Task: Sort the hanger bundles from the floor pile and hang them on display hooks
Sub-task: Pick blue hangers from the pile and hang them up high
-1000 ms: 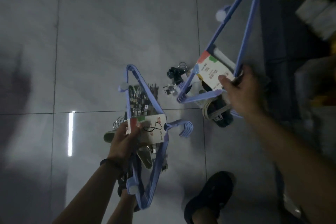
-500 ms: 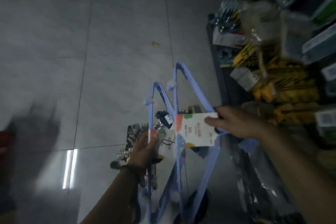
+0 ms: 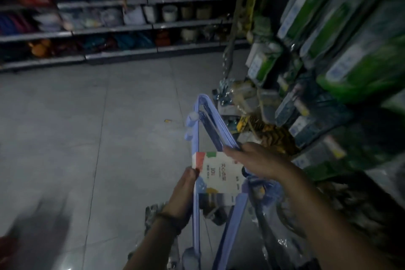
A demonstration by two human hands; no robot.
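Hands clasp the blue hanger bundle (image 3: 195, 138) from both sides. The left hand (image 3: 183, 193) pinches its left bar beside the white label card (image 3: 219, 174). The right hand (image 3: 256, 161) curls over the card's upper right corner and the right bar. The bundle stands upright between them, above the grey floor (image 3: 87, 127). One card shows, printed "10"; other writing is blurred. Whether the hands hold one bundle or two cannot be told.

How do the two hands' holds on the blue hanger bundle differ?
The left hand holds the blue hanger bundle at the label card's left edge; the right hand holds at its top right corner. Left hand sits lower, right hand higher. The left wrist wears a dark band; the right shows none. Both grip the same bundle.
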